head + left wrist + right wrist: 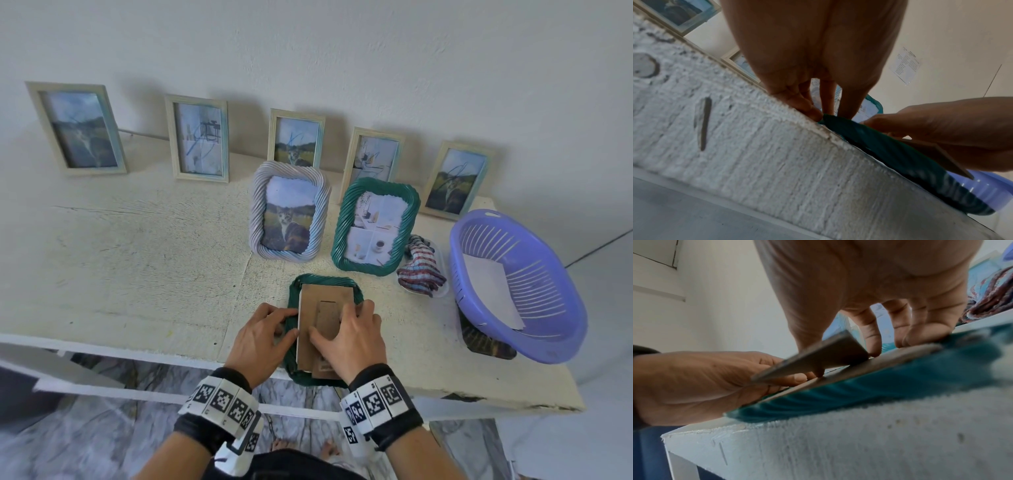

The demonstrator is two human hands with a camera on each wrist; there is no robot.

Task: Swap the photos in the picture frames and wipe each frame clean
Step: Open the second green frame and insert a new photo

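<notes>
Hands work a face-down green frame point(294, 370) at the counter point(137, 260) edge. Left hand point(261, 342) pinches its rim. Right hand point(352, 339) pinches the cardboard backing's stand point(818, 360).

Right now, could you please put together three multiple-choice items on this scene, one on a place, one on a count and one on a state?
1. Where does the striped cloth lie?
A. Between the upright green frame and the purple basket
B. Inside the basket
C. Left of the grey frame

2. How many pale wooden frames lean against the wall?
A. Three
B. Five
C. Seven

3. How does the green frame under the hands lie?
A. Upright, photo to the camera
B. Face down, cardboard backing up
C. Hanging on the wall

Answers: 1 A, the head view shows the cloth in the gap between those two. 2 B, five stand in the back row. 3 B, the brown backing shows on top, with the left hand at the frame's left edge and the right hand on the backing.
</notes>
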